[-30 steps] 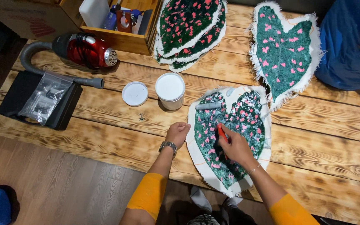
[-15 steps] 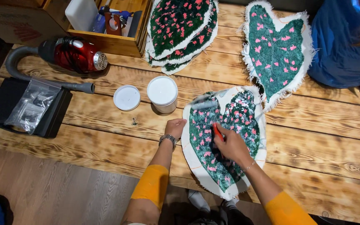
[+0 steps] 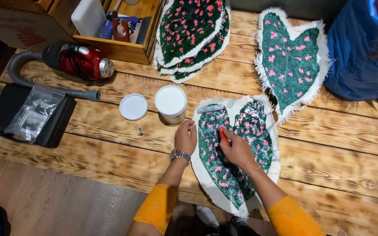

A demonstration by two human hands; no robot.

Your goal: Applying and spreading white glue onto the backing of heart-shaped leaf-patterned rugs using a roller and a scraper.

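Note:
A leaf-shaped tufted rug piece point(image 3: 259, 131), green with pink flecks on white cloth, lies face down before me, smeared with white paste. My right hand point(image 3: 237, 150) grips a red-handled tool point(image 3: 223, 136) and presses it on the piece's middle. My left hand point(image 3: 185, 137), wearing a metal watch, rests with loosely curled fingers on the cloth's left edge. An open white tub of paste point(image 3: 170, 102) stands just beyond it, its lid point(image 3: 133, 106) lying alongside.
The plank table point(image 3: 337, 153) also carries another leaf piece point(image 3: 290, 61), a stack of several leaf pieces point(image 3: 193, 32), a red handheld vacuum point(image 3: 77, 61), a black case with a plastic bag point(image 3: 27, 113), a wooden crate point(image 3: 119, 41) and a blue bag point(image 3: 366, 48).
My right hand has slid the red tool up and leftward over the piece. My left hand shifted from the table onto the cloth's left edge.

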